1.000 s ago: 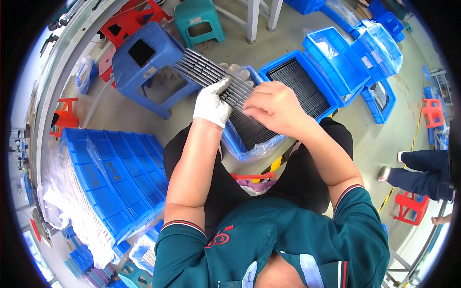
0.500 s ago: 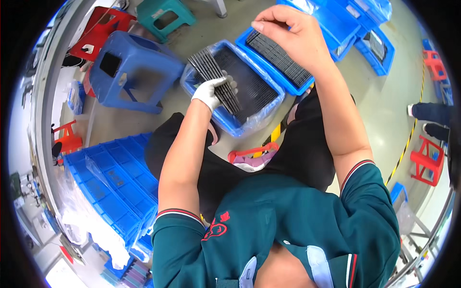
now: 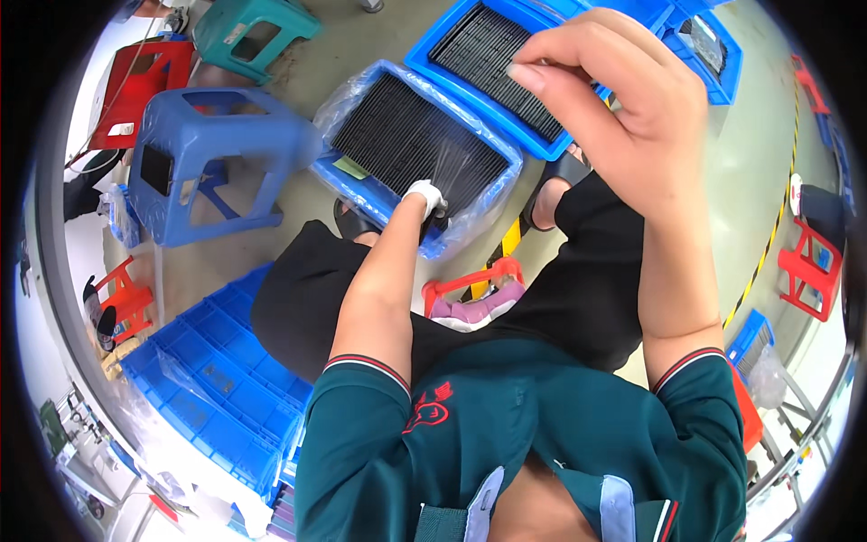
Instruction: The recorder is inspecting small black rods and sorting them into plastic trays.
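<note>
The white-gloved left hand (image 3: 426, 199) is among slim, dark rods (image 3: 388, 126) at twelve o'clock, its grip hidden, closure untellable. Blue plastic and crinkled clear film form their lined crate (image 3: 370, 192), seemingly mostly filled (what remains is unclear). At one o'clock, the bare right hand (image 3: 632, 108) curls thumb toward forefinger, contact uncertain.
</note>
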